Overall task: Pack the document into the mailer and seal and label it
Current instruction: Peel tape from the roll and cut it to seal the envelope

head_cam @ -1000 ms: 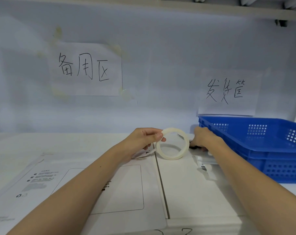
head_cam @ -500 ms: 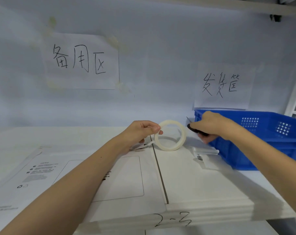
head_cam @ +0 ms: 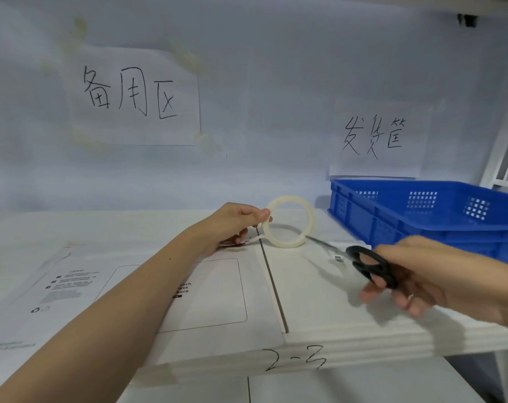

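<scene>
A white mailer [head_cam: 212, 289] with printed text and a label outline lies flat on the white table. My left hand [head_cam: 232, 225] pinches a pale tape roll [head_cam: 288, 221] that stands on edge at the mailer's far end, with a strip of tape drawn out under the fingers. My right hand [head_cam: 415, 274] grips black-handled scissors [head_cam: 369, 264]; the blades point left toward the roll. Small white labels with a barcode [head_cam: 338, 257] lie beside the scissors.
A blue plastic crate [head_cam: 421, 216] stands at the right, against the wall. Two handwritten paper signs [head_cam: 133, 96] are taped to the wall. The table front is marked "2-3" [head_cam: 295, 359].
My right hand has lifted the scissors from beside the crate and drawn them toward me and to the right. My left hand and the tape roll have stayed in place.
</scene>
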Available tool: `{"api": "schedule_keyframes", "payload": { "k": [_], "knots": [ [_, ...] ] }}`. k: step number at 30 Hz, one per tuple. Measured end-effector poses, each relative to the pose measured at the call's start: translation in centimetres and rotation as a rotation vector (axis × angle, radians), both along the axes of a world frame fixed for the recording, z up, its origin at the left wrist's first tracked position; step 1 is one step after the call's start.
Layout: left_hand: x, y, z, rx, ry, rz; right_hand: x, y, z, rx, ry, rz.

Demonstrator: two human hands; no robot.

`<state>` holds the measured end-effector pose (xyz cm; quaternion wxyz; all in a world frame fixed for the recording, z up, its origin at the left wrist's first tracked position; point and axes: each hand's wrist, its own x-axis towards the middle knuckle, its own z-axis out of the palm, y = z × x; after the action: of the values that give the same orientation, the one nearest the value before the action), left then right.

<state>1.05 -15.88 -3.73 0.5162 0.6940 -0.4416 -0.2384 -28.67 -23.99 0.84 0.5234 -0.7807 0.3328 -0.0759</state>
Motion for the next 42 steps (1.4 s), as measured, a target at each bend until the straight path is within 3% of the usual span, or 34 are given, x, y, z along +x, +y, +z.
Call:
{"api": "schedule_keyframes", "payload": {
  "k": [6,9,17,42],
  "knots": [
    [0.5,0.0,0.1,0.058,0.024,0.003,1.1,0.6,-1.9,0.39,0.01,0.102],
    [0.7,0.3,0.2,0.098,0.031,-0.043,2.8,1.3,-2.1,0.484,0.021,0.096],
    [1.3,0.3,-0.1,0.154,-0.06,-0.076,6.9,0.9,-1.5,0.46,0.123,0.168],
    [2.0,-0.4,-0.7,0.13,-0.072,-0.072,11.3,0.1,-2.5,0.517,0.116,0.185]
  ]
}}
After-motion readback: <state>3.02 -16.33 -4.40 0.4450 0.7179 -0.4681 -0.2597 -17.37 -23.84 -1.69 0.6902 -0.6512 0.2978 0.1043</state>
